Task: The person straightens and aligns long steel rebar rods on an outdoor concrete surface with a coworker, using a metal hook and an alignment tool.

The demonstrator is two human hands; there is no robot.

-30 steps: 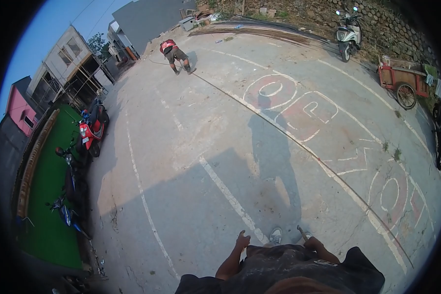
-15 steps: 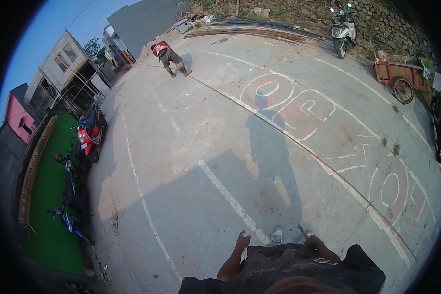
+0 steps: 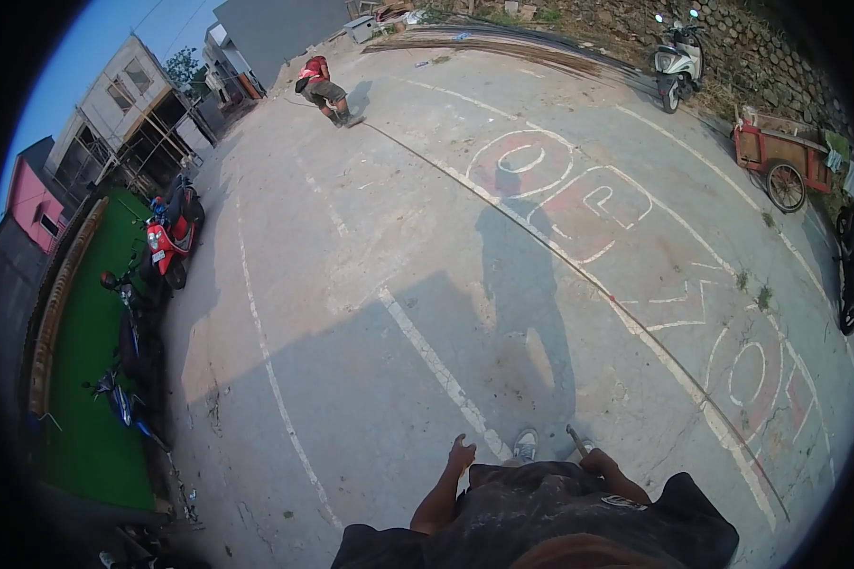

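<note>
On the concrete (image 3: pixel 351 360) at 6 o'clock, the right hand (image 3: pixel 600 463) clenches a short stick (image 3: pixel 573 436); the left hand (image 3: pixel 460 455) hangs released. A rod (image 3: pixel 636 327) lies toward 11 o'clock; a pull by the far person (image 3: pixel 321 87) could trip the shoe (image 3: pixel 525 444).

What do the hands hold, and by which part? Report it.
Right hand grips a thin rod just below its tip; left hand open, empty.

Bright, hazy daylight falls on the concrete court (image 3: pixel 370 247). The sun sits behind the wearer, throwing a long shadow (image 3: pixel 527 284) away from the feet toward the far side, with a broader building shadow near left. Fisheye distortion bends the edges, ringed by black vignette. Focus is sharp centrally, softer far off.
</note>
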